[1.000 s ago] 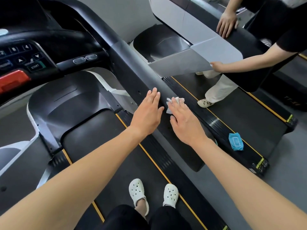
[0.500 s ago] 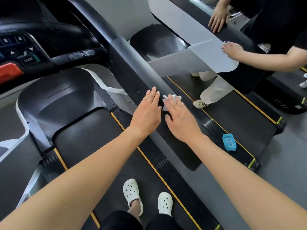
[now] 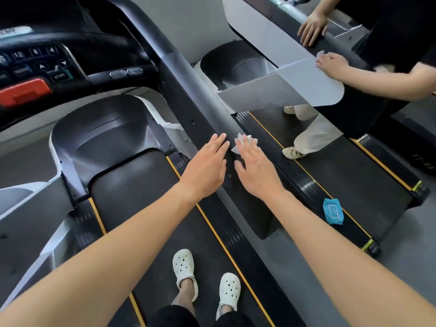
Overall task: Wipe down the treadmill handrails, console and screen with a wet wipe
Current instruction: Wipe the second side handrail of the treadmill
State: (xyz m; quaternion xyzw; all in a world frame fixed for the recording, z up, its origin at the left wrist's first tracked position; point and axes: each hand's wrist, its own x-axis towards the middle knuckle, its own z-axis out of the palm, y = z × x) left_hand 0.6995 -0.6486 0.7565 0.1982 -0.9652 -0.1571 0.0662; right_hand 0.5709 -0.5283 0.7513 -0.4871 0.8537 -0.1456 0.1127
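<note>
The left hand (image 3: 207, 166) rests open and bare on the handrail (image 3: 195, 90), gripping nothing. Just beside it the right hand (image 3: 256, 171), fingers straight, presses the wipe (image 3: 240, 140) onto the rail under its fingertips. Pinned only by flat fingers on a sloping, rounded rail, the crumpled wipe could slip free or bunch and miss patches. Farther up, the console (image 3: 35, 64) carries a START key (image 3: 59, 76), which a careless swipe might press.

A smooth grey floor (image 3: 401, 267) and pale wall (image 3: 188, 17) surround a neighbouring treadmill (image 3: 342, 166).
</note>
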